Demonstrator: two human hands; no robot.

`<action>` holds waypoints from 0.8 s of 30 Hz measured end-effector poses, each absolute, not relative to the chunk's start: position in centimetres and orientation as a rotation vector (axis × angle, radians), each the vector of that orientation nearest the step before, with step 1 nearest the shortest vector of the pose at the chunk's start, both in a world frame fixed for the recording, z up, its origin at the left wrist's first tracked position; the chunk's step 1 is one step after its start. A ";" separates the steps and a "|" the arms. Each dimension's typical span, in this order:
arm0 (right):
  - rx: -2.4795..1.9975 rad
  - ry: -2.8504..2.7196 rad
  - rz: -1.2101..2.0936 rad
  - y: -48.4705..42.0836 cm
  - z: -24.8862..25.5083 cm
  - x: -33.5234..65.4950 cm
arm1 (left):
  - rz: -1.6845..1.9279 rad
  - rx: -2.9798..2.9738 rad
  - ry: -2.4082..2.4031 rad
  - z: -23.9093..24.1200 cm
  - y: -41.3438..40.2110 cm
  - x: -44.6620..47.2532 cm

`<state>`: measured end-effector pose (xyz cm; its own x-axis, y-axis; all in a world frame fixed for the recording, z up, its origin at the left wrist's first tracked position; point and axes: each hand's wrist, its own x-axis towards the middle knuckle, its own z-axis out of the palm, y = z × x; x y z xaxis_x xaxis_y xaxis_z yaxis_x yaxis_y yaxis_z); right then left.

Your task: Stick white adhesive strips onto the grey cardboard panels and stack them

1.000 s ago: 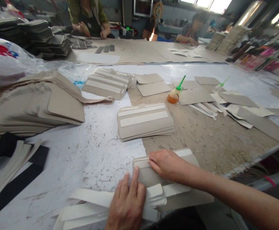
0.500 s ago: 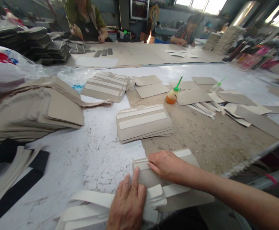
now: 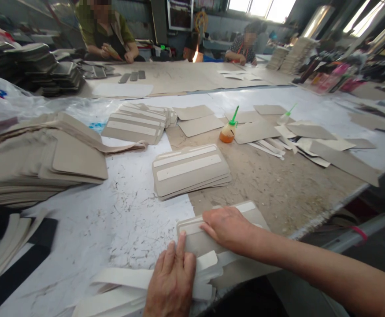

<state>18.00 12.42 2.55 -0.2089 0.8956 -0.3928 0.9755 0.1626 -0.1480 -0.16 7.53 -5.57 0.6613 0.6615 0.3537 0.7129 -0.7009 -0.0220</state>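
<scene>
Lower-centre card (image 3: 197,242) has shifted slightly left with the whole view. Left hand (image 3: 172,279), fingers loosely spread, touches its edge; right hand (image 3: 226,227) curls over the strip (image 3: 247,207), pinch unclear. Even pressure, edges parallel, should serve.

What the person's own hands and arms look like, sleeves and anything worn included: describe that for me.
The bare left hand shows no glove or ring. The bare right hand shows no glove, and its slim, tapering forearm has no sleeve, watch or bracelet in view. The left forearm is out of frame.
</scene>
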 end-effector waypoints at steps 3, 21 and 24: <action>1.830 2.213 -0.582 12.5 2.4 18.2 | -0.479 -2.730 -1.137 -5.4 7.6 -0.1; 1.945 2.103 -0.515 11.8 2.9 20.4 | -0.473 -2.746 -1.096 -5.5 7.9 -0.2; 1.972 2.084 -0.571 11.5 3.0 21.2 | -0.460 -2.753 -1.101 -5.5 7.9 -0.2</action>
<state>21.19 11.54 2.98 -0.0786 0.9075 -0.4126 0.9910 0.0263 -0.1309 -0.20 7.90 -5.46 0.6851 0.6485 0.3317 0.6917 -0.7219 -0.0173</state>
